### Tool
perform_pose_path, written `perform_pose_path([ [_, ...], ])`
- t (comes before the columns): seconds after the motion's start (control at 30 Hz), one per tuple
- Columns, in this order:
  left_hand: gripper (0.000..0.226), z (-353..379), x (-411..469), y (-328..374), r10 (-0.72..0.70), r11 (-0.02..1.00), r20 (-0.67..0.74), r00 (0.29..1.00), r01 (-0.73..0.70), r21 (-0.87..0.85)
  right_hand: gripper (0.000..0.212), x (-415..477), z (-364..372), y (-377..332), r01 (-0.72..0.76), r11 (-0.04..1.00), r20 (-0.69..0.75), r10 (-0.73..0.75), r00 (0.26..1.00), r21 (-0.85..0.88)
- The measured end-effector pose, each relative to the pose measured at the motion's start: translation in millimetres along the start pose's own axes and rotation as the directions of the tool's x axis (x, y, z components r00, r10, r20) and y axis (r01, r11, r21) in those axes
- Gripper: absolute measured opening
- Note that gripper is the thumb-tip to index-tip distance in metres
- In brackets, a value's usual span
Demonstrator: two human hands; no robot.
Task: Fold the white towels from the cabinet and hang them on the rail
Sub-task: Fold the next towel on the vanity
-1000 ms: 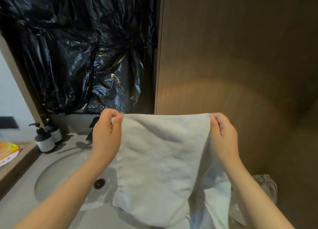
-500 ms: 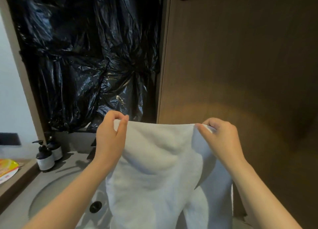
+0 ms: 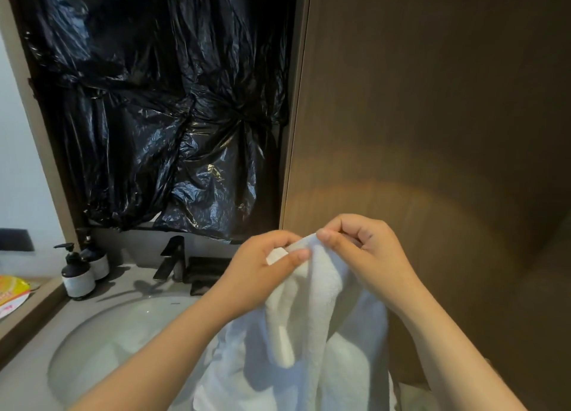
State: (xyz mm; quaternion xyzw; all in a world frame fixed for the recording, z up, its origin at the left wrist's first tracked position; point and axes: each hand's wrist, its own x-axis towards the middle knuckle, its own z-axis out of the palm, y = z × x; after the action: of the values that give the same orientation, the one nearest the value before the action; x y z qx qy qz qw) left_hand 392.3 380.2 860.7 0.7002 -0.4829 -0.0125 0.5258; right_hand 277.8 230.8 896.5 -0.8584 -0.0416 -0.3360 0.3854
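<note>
Beyond the left rim of the sink basin (image 3: 117,333): yellow packet (image 3: 10,290) on a ledge, then two dark pump bottles (image 3: 77,276) just beside the rim. Behind the basin: black faucet (image 3: 171,259), with crumpled black plastic sheeting (image 3: 160,101) above it, covering the wall. Over the basin's right edge: left hand (image 3: 262,274), thumb and curled fingers pinching one end of the top hem of the white towel (image 3: 309,333). Just right of that, touching or nearly so: right hand (image 3: 367,256), thumb and forefinger nipping the other end of the hem, remaining fingers curled in. Right of the basin: plain wooden panel (image 3: 432,132); no rail in view. Towel held in the air over the basin's right side, doubled into two hanging layers below the joined pinch. Step in hand, by the look of it: halving the width, corner to corner. For a clean fold: match the two corners exactly before passing both to one hand; keep the top hem taut and level; run the freed hand down the open side edges to align them; shake out the slack pocket between the layers. Likely fault: a skewed hem, hence a crooked drape on the rail. Long axis of the towel vertical, pointing straight down from the hands; top hem gathered at the fingertips, lower end out of frame below.
</note>
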Motion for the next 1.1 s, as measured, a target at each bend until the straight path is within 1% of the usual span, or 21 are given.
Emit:
perform_pose_path([
  [0.1, 0.015, -7.9, 1.7, -0.6, -0.023, 0.999, -0.113, 0.993, 0.026, 0.027, 0.016, -3.9, -5.0, 10.4, -0.062, 0.996, 0.013, 0.063, 0.998, -0.067],
  [0.23, 0.014, -23.6, 8.4, 7.3, 0.020, 0.995, -0.260, 0.965, 0.006, 0.097, 0.014, -17.7, -12.3, 28.6, -0.132, 0.975, 0.037, 0.141, 0.989, -0.181],
  [0.37, 0.012, -30.9, 13.0, 12.1, 0.089, 0.982, -0.360, 0.929, -0.020, 0.190, 0.023, -28.5, -17.7, 44.8, -0.189, 0.940, -0.096, 0.169, 0.981, -0.285],
  [0.47, 0.011, -34.4, 13.9, 11.8, 0.112, 0.971, -0.404, 0.908, -0.013, 0.240, 0.023, -33.4, -21.3, 54.2, -0.240, 0.902, -0.185, 0.183, 0.966, -0.359],
  [0.53, 0.011, -36.5, 14.7, 10.3, 0.112, 0.966, -0.417, 0.902, -0.001, 0.257, 0.023, -37.3, -24.6, 60.1, -0.305, 0.874, -0.221, 0.235, 0.947, -0.378],
  [0.63, 0.011, -38.2, 15.6, 5.6, 0.091, 0.964, -0.435, 0.896, 0.030, 0.263, 0.019, -41.8, -29.6, 65.7, -0.398, 0.802, -0.270, 0.304, 0.914, -0.445],
  [0.7, 0.012, -39.1, 16.1, 1.6, 0.074, 0.963, -0.458, 0.886, 0.055, 0.263, 0.020, -41.9, -33.8, 65.9, -0.414, 0.781, -0.287, 0.309, 0.907, -0.468],
  [0.77, 0.014, -40.7, 17.2, -3.6, 0.055, 0.961, -0.483, 0.874, 0.086, 0.264, 0.020, -37.9, -37.4, 62.7, -0.399, 0.808, -0.271, 0.305, 0.913, -0.433],
  [0.8, 0.014, -42.1, 18.0, -7.2, 0.046, 0.956, -0.496, 0.867, 0.106, 0.273, 0.021, -34.7, -38.2, 60.1, -0.383, 0.841, -0.263, 0.298, 0.918, -0.382],
  [0.83, 0.015, -44.1, 18.8, -11.1, 0.036, 0.947, -0.502, 0.864, 0.132, 0.294, 0.023, -31.1, -37.9, 56.9, -0.365, 0.882, -0.261, 0.292, 0.920, -0.297],
  [0.87, 0.013, -46.1, 19.6, -15.5, 0.016, 0.934, -0.498, 0.867, 0.164, 0.316, 0.025, -27.8, -36.8, 52.6, -0.347, 0.921, -0.260, 0.296, 0.919, -0.178],
  [0.93, 0.007, -48.9, 18.3, -22.2, -0.028, 0.892, -0.462, 0.886, 0.231, 0.388, 0.029, -22.7, -31.3, 41.1, -0.306, 0.948, -0.215, 0.318, 0.923, 0.086],
  [0.97, 0.017, -48.3, 16.1, -23.3, -0.045, 0.872, -0.442, 0.896, 0.251, 0.419, 0.031, -21.0, -27.5, 35.9, -0.284, 0.944, -0.177, 0.313, 0.933, 0.172],
  [1.0, 0.028, -46.1, 13.0, -24.0, -0.043, 0.870, -0.428, 0.903, 0.244, 0.428, 0.031, -20.4, -23.6, 32.4, -0.263, 0.944, -0.139, 0.293, 0.946, 0.201],
  [1.03, 0.035, -42.4, 9.1, -21.0, -0.011, 0.882, -0.421, 0.907, 0.207, 0.424, 0.031, -19.9, -19.6, 29.7, -0.245, 0.953, -0.106, 0.266, 0.958, 0.181],
  [1.1, 0.039, -31.5, 0.6, -9.8, 0.091, 0.918, -0.385, 0.918, 0.072, 0.391, 0.031, -18.8, -11.3, 26.2, -0.206, 0.976, -0.055, 0.211, 0.976, 0.076],
])
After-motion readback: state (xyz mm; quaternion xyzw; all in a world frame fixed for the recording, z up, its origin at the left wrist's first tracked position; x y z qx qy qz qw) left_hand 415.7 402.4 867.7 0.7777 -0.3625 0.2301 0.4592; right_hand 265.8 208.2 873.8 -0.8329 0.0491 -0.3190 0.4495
